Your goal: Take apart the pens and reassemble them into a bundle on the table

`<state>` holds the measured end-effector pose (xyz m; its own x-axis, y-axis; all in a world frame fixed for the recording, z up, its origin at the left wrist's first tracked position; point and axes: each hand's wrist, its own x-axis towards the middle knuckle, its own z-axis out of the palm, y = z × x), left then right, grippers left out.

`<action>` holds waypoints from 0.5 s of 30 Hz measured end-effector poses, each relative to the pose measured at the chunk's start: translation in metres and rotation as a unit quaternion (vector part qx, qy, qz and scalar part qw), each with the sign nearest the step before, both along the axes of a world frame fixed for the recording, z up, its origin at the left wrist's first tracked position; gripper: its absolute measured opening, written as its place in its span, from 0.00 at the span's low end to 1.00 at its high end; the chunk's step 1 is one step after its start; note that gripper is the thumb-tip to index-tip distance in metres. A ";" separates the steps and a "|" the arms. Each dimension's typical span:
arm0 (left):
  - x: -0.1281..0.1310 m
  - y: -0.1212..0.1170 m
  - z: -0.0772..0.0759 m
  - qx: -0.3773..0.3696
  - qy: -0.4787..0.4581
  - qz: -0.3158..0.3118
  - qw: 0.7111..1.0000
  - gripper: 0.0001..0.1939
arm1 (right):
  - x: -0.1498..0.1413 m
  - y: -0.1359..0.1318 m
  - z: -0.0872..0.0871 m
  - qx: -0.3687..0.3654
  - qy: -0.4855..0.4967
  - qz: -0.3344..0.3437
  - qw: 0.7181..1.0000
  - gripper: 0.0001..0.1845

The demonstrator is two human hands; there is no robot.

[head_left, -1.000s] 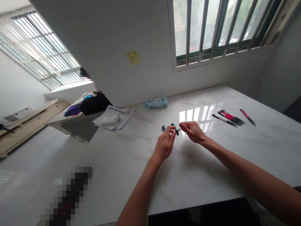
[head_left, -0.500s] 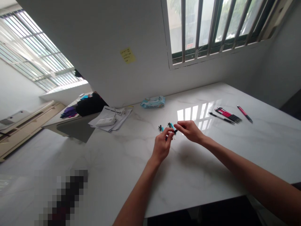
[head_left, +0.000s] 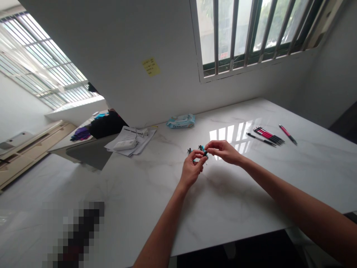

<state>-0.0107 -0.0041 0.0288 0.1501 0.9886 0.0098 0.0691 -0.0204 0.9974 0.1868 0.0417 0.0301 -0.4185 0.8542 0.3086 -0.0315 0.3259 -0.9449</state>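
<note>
Pinching a small bunch of black-and-teal pens (head_left: 198, 150) at the fingertips: the right hand (head_left: 224, 152) has thumb and fingers pressed together on a dark tip at the bunch's right end, and the left hand (head_left: 192, 169) has its fingers curled round the lower part. Pen count: can't tell. Hands nearly touching, bunch between them. Well right of the fingers on the marble table (head_left: 178, 208): a row of pink-and-black pens (head_left: 267, 136) plus a lone pink pen (head_left: 288, 134). Up-left of the fingers: a blue wipes pack (head_left: 180, 121) and loose papers (head_left: 129, 146).

Teal-black pens (head_left: 202, 150); white marble table (head_left: 245, 212), grey veins
</note>
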 end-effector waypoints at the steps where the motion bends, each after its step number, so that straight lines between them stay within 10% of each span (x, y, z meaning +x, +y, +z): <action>1: 0.000 0.000 0.001 0.007 0.006 0.011 1.000 0.22 | 0.000 0.000 0.000 -0.008 0.008 0.003 1.000 0.18; 15: -0.011 0.005 -0.002 -0.087 -0.020 -0.038 0.995 0.24 | 0.004 0.010 -0.005 -0.034 0.095 -0.083 0.991 0.20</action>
